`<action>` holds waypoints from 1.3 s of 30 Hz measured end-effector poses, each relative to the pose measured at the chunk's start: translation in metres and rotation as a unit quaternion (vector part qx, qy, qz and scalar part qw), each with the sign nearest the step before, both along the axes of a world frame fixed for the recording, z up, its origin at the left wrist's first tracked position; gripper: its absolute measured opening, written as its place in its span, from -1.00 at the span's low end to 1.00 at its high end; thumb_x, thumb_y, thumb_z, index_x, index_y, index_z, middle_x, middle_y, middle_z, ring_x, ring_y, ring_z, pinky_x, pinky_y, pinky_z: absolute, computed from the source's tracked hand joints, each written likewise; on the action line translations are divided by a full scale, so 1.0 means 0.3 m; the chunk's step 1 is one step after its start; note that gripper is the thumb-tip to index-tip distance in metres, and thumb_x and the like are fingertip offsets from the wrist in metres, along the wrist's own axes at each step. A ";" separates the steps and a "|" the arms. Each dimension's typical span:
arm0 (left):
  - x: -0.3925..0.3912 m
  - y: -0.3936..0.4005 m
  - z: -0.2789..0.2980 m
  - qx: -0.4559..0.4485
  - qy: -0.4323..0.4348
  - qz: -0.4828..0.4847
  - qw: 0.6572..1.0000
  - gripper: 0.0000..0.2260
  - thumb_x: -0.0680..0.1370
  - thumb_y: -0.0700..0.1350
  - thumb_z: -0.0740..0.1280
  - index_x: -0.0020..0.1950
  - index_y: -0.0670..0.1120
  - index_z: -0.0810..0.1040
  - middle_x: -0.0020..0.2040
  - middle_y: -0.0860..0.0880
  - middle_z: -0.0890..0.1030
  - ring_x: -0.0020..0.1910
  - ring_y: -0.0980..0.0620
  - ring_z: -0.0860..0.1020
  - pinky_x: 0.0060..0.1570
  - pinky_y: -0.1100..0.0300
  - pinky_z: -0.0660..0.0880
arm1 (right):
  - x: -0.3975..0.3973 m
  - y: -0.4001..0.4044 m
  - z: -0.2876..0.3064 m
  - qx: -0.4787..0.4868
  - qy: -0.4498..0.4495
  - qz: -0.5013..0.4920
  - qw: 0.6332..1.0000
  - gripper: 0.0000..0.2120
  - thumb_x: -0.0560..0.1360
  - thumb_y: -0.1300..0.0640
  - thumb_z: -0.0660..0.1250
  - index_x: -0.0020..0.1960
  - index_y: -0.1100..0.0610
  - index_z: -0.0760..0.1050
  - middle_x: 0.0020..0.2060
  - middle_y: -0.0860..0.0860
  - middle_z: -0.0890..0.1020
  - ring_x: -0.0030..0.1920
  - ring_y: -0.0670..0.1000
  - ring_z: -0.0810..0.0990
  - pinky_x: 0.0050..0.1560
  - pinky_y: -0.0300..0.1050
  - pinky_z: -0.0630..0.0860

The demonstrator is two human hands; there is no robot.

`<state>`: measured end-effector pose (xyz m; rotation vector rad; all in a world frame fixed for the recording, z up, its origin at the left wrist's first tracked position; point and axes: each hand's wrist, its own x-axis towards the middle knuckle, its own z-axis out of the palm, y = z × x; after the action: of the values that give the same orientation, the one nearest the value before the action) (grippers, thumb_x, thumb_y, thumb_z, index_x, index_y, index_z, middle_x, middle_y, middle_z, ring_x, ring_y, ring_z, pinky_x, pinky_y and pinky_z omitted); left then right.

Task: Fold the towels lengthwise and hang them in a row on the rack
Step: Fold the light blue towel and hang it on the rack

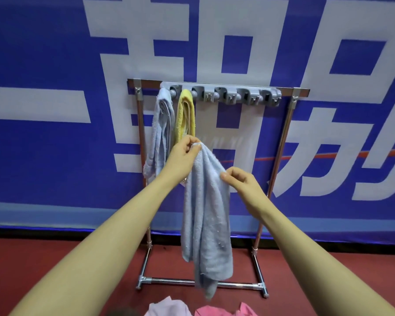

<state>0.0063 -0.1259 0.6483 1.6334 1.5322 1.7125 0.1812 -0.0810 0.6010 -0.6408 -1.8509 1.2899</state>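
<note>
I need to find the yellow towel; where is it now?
The yellow towel hangs near the rack's left end, second in the row, right of a blue towel.

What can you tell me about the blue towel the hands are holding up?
The light blue fluffy terry-cloth towel hangs limp in front of the metal rack, bunched into long folds, not yet on a hook. The left hand pinches its top corner, the highest point. The right hand pinches its edge lower down on the right. Its bottom end dangles near the red floor, slightly blurred.
</note>
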 end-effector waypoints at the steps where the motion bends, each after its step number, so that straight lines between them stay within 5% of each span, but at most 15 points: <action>1: -0.003 0.001 0.002 0.000 0.009 0.003 1.000 -0.93 0.61 -0.20 0.18 0.00 -0.12 0.46 -0.26 0.06 0.43 -0.29 0.17 0.38 -0.29 0.43 0.33 | 0.003 0.001 0.001 -0.008 0.003 0.004 1.000 -0.78 0.54 0.08 0.31 -0.15 0.23 0.44 -0.23 0.03 0.53 -0.18 -0.09 0.50 -0.06 -0.23 0.42; 7: -0.016 0.000 -0.014 0.001 0.004 0.043 0.999 -0.92 0.63 -0.16 0.13 0.04 -0.11 0.41 -0.13 0.09 0.45 -0.16 0.22 0.41 -0.20 0.51 0.36 | 0.032 0.015 -0.025 -0.018 -0.049 -0.020 0.998 -0.80 0.49 0.12 0.41 0.03 0.20 0.49 -0.12 0.16 0.68 -0.09 0.08 0.66 -0.01 -0.05 0.57; 11: -0.041 -0.006 -0.021 -0.017 -0.009 0.073 0.997 -0.90 0.63 -0.17 0.12 0.04 -0.09 0.42 -0.12 0.08 0.47 -0.12 0.20 0.43 -0.14 0.40 0.40 | 0.083 0.038 -0.072 0.001 -0.108 -0.078 0.991 -0.86 0.48 0.12 0.42 -0.13 0.20 0.59 -0.25 0.02 0.63 -0.22 -0.08 0.55 -0.15 -0.19 0.45; 20: -0.082 -0.034 -0.114 -0.119 0.080 0.093 0.985 -0.89 0.64 -0.08 0.12 0.07 -0.06 0.39 -0.03 -0.04 0.50 -0.16 0.08 0.42 -0.25 0.25 0.33 | 0.064 0.022 0.027 0.112 0.065 -0.246 0.961 -0.89 0.54 0.11 0.34 -0.13 0.09 0.60 -0.24 -0.08 0.65 -0.20 -0.22 0.56 -0.12 -0.37 0.49; 24: -0.056 -0.047 -0.117 -0.128 0.147 0.039 0.980 -0.75 0.58 0.07 0.22 0.19 -0.02 0.41 0.15 -0.03 0.48 0.11 0.03 0.45 0.03 0.19 0.37 | 0.029 0.023 0.052 0.121 0.070 -0.249 0.958 -0.87 0.55 0.13 0.32 -0.15 0.01 0.59 -0.23 -0.14 0.65 -0.19 -0.25 0.57 -0.10 -0.39 0.48; 28: 0.016 -0.010 -0.124 -0.112 0.282 0.044 0.952 -0.64 0.59 0.10 0.19 0.37 0.06 0.35 0.30 -0.02 0.39 0.30 -0.03 0.33 0.32 0.02 0.22 | -0.013 0.018 0.072 0.141 0.058 -0.235 0.960 -0.91 0.53 0.15 0.35 -0.10 0.09 0.63 -0.22 -0.10 0.66 -0.17 -0.23 0.59 -0.08 -0.37 0.50; 31: 0.076 0.017 -0.127 -0.070 0.171 -0.029 0.982 -0.73 0.60 -0.03 0.22 0.29 -0.01 0.45 0.16 0.05 0.52 0.19 0.07 0.46 0.26 0.06 0.36 | -0.025 0.016 0.074 0.173 0.024 -0.203 0.964 -0.90 0.52 0.14 0.36 -0.07 0.14 0.64 -0.21 -0.06 0.67 -0.15 -0.16 0.60 -0.09 -0.31 0.51; 35: 0.125 0.026 -0.128 -0.081 0.028 -0.072 0.994 -0.86 0.60 -0.10 0.23 0.02 -0.13 0.55 -0.20 0.03 0.53 -0.28 0.21 0.43 -0.27 0.37 0.36 | -0.002 0.014 0.071 0.161 0.039 -0.187 0.968 -0.91 0.52 0.16 0.37 -0.07 0.16 0.64 -0.21 -0.06 0.68 -0.15 -0.17 0.61 -0.09 -0.33 0.51; 39: 0.160 0.038 -0.112 -0.040 -0.057 -0.048 0.996 -0.85 0.60 -0.12 0.22 -0.02 -0.17 0.53 -0.26 -0.02 0.50 -0.30 0.16 0.42 -0.31 0.40 0.36 | 0.041 0.017 0.044 0.164 0.017 -0.185 0.969 -0.95 0.52 0.18 0.36 -0.07 0.14 0.60 -0.24 -0.07 0.65 -0.19 -0.18 0.58 -0.16 -0.36 0.50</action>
<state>0.0543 -0.1145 0.6147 1.5173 1.4259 1.6435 0.1936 -0.0759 0.6140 -0.7331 -1.7601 0.7293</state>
